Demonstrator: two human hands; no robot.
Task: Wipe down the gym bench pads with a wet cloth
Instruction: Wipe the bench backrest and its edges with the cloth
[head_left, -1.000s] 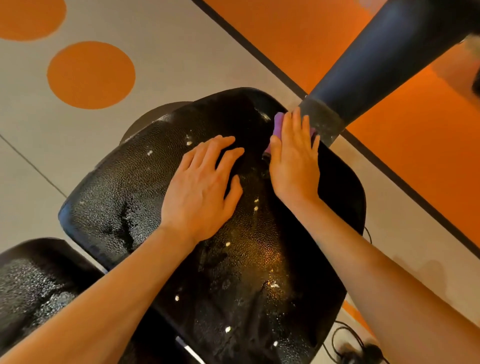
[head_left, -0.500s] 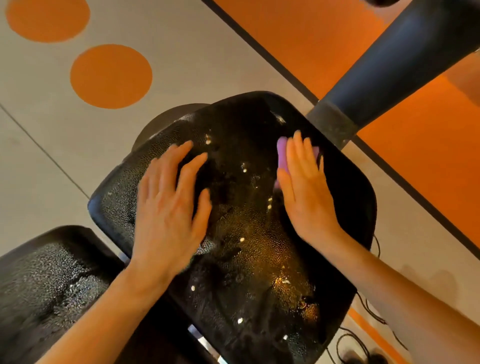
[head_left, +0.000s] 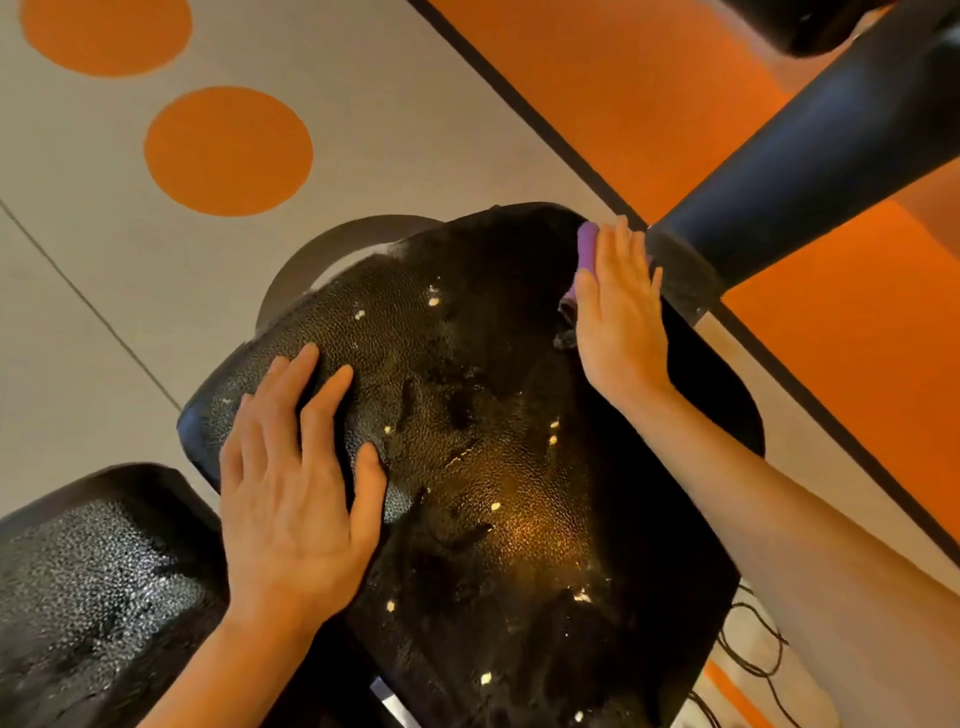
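A black textured seat pad (head_left: 493, 441) fills the middle of the view, wet and glinting. My right hand (head_left: 618, 317) lies flat with straight fingers at the pad's far right corner and presses a purple cloth (head_left: 586, 248) against it; only the cloth's left edge shows past my fingers. My left hand (head_left: 296, 483) rests flat on the pad's left edge, fingers spread. A second black pad (head_left: 98, 587), also wet, sits at the lower left.
A thick black machine post (head_left: 810, 156) slants from the upper right down to the pad's far corner, right beside my right hand. The floor is grey with orange circles (head_left: 228, 150) and an orange area (head_left: 649, 93). Black cables (head_left: 753, 654) lie at the lower right.
My right hand has slid the cloth forward to the pad's far right corner by the post. My left hand has shifted left and toward me, to the pad's left edge.
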